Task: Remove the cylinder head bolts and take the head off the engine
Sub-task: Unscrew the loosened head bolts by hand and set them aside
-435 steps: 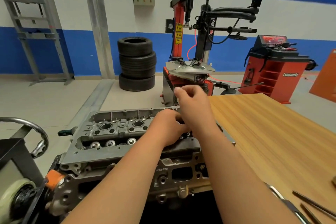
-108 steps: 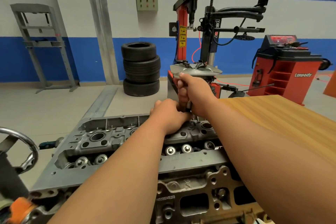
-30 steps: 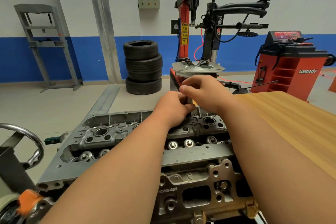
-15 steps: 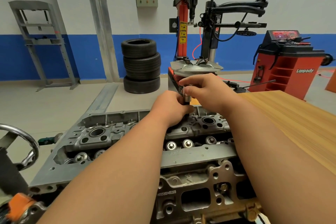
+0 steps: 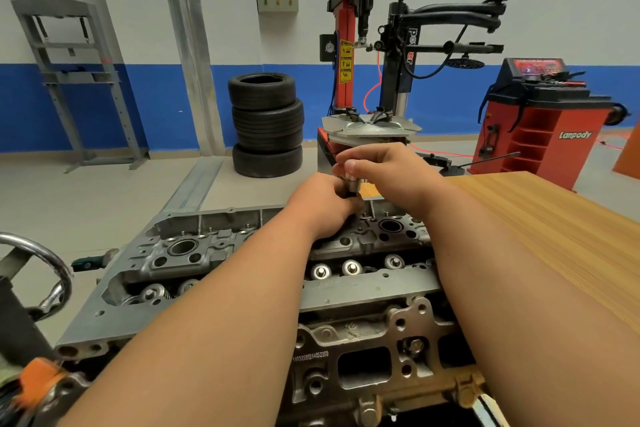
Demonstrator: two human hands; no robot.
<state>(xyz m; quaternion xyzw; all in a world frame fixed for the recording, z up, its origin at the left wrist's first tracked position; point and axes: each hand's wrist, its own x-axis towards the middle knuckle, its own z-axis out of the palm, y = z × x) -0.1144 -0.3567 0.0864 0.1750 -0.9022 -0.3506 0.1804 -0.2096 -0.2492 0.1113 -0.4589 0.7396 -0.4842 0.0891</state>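
Over the cylinder head (image 5: 194,253), my right grip (image 5: 388,173) pinches a silver tool (image 5: 352,185), left grip (image 5: 322,206) clasping its base to steady it.

This was a car repair workshop: a stack of black rubber tyres (image 5: 266,125) stood beside a tall red-and-black tyre-changing machine (image 5: 372,80), a red wheel balancer cabinet (image 5: 543,128) stood further right, a grey steel press frame (image 5: 74,76) stood by the blue-and-white wall (image 5: 156,104), and a bare grey metal engine (image 5: 363,291) sat beside a wooden worktop (image 5: 554,218)
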